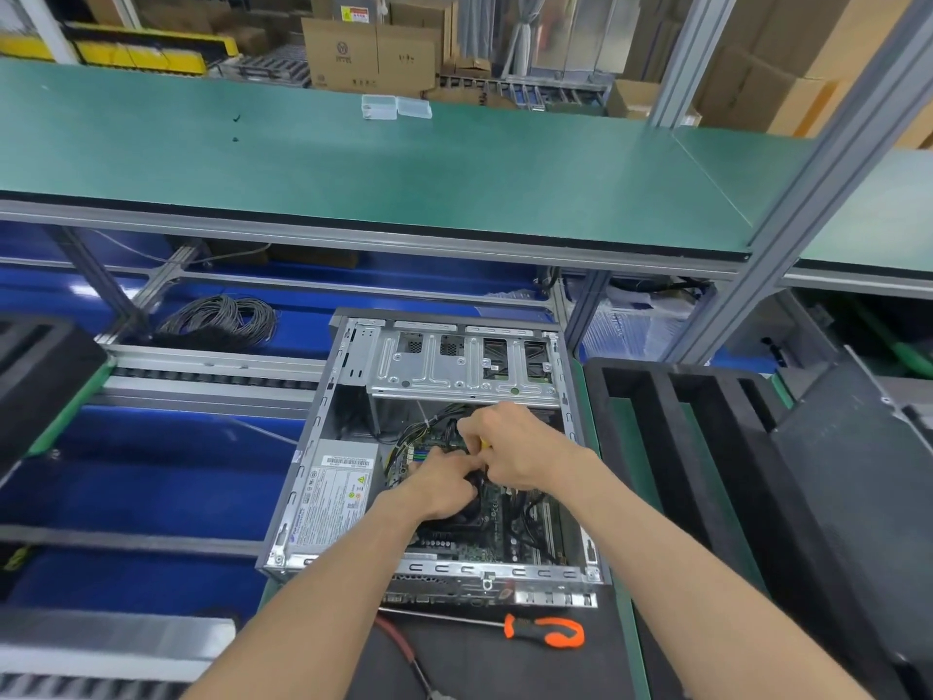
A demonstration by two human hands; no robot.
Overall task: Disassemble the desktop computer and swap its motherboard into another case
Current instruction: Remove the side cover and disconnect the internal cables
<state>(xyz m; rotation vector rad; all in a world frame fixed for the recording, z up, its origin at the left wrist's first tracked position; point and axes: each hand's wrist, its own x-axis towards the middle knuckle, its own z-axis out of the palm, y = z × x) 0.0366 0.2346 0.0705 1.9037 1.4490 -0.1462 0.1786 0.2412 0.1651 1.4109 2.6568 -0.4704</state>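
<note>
- Fingers of our right hand (510,447) curl tight around a yellow-handled tool (485,443), mostly hidden in the fist; what its tip meets we cannot tell.
- Our left hand (444,482) bends its fingers closed on something dark just beside that tool, perhaps a cable or the cooler, and the two hands touch over the motherboard (484,517).
- That board sits in the open computer case (323,447), with the power supply (333,492) at nine o'clock from our hands and the drive cage (454,366) at twelve.
- A slip could go badly: if the tool skids, its tip may gouge the board or nick the black cables (439,421) crowding the hands at eleven o'clock.
- Pulling the dark part while a connector is latched could bend pins or tear a wire.
- An orange screwdriver (545,630) lies outside the case at six o'clock, easy to knock with a forearm.
</note>
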